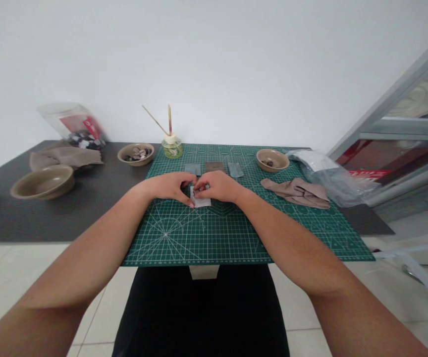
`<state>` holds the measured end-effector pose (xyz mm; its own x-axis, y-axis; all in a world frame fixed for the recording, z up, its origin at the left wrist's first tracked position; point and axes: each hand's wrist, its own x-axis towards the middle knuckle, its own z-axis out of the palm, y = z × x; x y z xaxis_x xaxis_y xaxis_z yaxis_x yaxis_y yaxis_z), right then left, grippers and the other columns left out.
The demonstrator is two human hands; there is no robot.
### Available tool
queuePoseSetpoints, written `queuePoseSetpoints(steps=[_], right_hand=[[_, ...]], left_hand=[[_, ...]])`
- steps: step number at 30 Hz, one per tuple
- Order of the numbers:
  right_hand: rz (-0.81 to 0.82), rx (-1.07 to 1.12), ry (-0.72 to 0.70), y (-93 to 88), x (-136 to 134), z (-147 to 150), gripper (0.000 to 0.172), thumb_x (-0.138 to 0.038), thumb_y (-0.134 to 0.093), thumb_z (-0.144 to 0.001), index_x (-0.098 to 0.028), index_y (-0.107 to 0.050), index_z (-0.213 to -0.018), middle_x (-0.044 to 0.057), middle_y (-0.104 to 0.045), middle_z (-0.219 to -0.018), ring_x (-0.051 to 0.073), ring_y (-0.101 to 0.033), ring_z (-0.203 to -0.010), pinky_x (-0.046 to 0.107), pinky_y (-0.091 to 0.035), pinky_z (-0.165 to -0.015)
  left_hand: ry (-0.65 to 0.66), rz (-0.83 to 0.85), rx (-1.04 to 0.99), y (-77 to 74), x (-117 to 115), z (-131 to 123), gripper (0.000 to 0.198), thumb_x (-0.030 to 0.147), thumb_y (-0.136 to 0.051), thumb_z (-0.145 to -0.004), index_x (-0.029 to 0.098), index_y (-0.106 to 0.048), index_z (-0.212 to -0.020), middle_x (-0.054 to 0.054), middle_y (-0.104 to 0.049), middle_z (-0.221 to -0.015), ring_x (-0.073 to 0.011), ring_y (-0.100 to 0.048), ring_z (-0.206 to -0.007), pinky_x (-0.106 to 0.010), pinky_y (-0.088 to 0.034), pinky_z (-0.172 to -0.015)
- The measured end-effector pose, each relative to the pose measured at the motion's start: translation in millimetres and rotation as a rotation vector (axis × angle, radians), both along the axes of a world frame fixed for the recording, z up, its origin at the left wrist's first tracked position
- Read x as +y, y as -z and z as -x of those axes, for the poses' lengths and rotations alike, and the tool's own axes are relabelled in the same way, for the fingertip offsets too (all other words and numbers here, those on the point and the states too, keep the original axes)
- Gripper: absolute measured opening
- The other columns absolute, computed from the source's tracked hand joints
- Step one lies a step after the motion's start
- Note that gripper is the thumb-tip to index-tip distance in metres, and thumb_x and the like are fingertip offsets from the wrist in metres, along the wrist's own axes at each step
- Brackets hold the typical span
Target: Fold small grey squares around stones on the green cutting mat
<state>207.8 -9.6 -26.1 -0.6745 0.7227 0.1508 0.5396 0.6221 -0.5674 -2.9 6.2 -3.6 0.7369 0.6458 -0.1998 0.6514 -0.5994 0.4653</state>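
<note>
A small white square piece (201, 202), paper or cloth, lies on the green cutting mat (229, 243) between my hands. My left hand (173, 187) curves round its left side, thumb and fingers apart, the thumb tip at its edge. My right hand (219, 186) bends over its upper right part with the fingers drawn together in a pinch. Whatever those fingers hold is too small to make out; a dark speck shows near them. Just beyond my hands lie a grey-blue flat piece (192, 169), a brown flat piece (214, 166) and another grey-blue piece (235, 169).
At the left stand an empty tan bowl (43, 183), a brown cloth (65, 156), a clear bag (82, 131) and a bowl of small pieces (135, 154). A reed diffuser (172, 147) stands behind. To the right are another bowl (272, 160), a cloth (297, 192) and a plastic bag (333, 176).
</note>
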Motion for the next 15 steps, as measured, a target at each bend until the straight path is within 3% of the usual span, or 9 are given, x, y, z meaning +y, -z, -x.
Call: queuePoseSetpoints(steps=[3, 8, 12, 15], right_hand=[[0.064, -0.023, 0.021, -5.4, -1.0, -6.7, 0.02, -0.027, -0.078, -0.076, -0.016, -0.079, -0.093, 0.001, -0.073, -0.083, 0.014, -0.065, -0.077, 0.023, -0.04, -0.069], [0.197, 0.008, -0.082, -6.7, -4.5, -10.2, 0.022, -0.025, -0.078, -0.075, -0.017, -0.079, -0.095, -0.001, -0.071, -0.078, 0.012, -0.063, -0.072, 0.023, -0.042, -0.068], [0.095, 0.029, -0.105, -0.2, -3.9, -0.3, 0.021, -0.028, -0.076, -0.079, -0.018, -0.079, -0.097, 0.0, -0.073, -0.084, 0.014, -0.065, -0.08, 0.023, -0.042, -0.074], [0.008, -0.003, -0.039, 0.7, -2.8, 5.1, 0.02, -0.026, -0.074, -0.081, -0.018, -0.079, -0.099, 0.002, -0.075, -0.092, 0.015, -0.066, -0.085, 0.024, -0.041, -0.076]], left_hand=[[-0.002, 0.006, 0.006, -0.7, -0.6, 0.2, 0.056, 0.06, -0.076, -0.064, 0.02, -0.063, -0.102, 0.001, -0.051, -0.083, -0.0167, -0.049, -0.077, -0.026, -0.033, -0.068], [0.01, 0.015, -0.003, -1.9, -1.5, 0.0, 0.058, 0.059, -0.076, -0.064, 0.02, -0.064, -0.104, 0.001, -0.051, -0.084, -0.0165, -0.048, -0.076, -0.026, -0.033, -0.067], [0.026, 0.009, -0.015, -0.7, -0.9, -0.1, 0.055, 0.06, -0.076, -0.064, 0.019, -0.062, -0.098, 0.001, -0.05, -0.082, -0.0165, -0.047, -0.076, -0.026, -0.032, -0.066], [0.029, 0.012, -0.03, 0.3, -0.3, 0.1, 0.052, 0.059, -0.076, -0.065, 0.019, -0.061, -0.094, 0.001, -0.051, -0.084, -0.0168, -0.048, -0.078, -0.026, -0.033, -0.068]])
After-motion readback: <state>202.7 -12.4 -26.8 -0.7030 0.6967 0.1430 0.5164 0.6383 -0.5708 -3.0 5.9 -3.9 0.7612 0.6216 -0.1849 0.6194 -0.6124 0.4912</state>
